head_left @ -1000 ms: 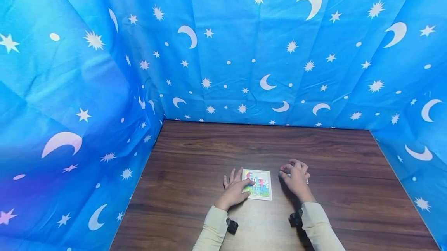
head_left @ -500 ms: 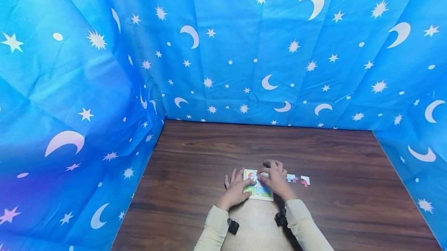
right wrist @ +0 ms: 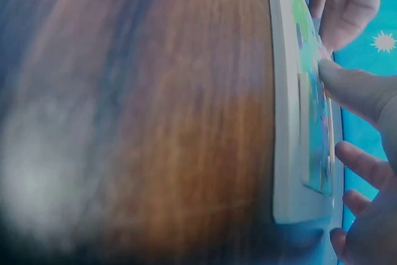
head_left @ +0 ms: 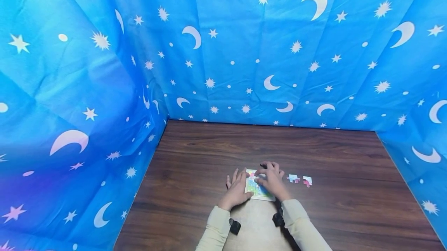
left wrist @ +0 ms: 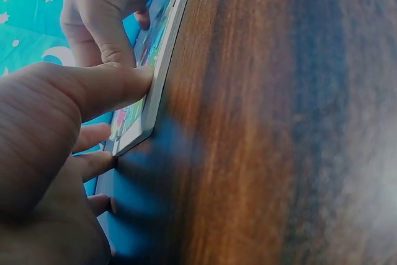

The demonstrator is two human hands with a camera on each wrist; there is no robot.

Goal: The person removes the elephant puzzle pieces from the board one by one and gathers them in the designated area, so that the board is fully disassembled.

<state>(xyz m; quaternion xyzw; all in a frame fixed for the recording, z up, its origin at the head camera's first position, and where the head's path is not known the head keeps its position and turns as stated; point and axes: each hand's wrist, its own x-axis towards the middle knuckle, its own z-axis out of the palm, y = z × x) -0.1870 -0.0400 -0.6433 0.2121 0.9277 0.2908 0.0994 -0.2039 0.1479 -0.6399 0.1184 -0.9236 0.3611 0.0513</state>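
The puzzle (head_left: 252, 185) lies flat on the table (head_left: 195, 146), between the hands. The left hand (head_left: 236, 193) spreads its fingers along its left side, thumb on the near edge. The right hand (head_left: 274, 180) bends over its right part; whether it pinches anything, I cannot tell. Two loose pieces (head_left: 293, 179) lie to the right.

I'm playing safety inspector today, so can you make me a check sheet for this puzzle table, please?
Surface: brown table, wood-grained, with a pale shine.
Job's things: puzzle, partly hidden; two loose pieces lie apart to its right.
Clutter: nothing seen.
Left hand: touches the puzzle's frame.
Right hand: over the puzzle, touching it; can't tell if it pinches a piece.
Cables: nothing seen.
Surroundings: blue cloth with moons and stars.
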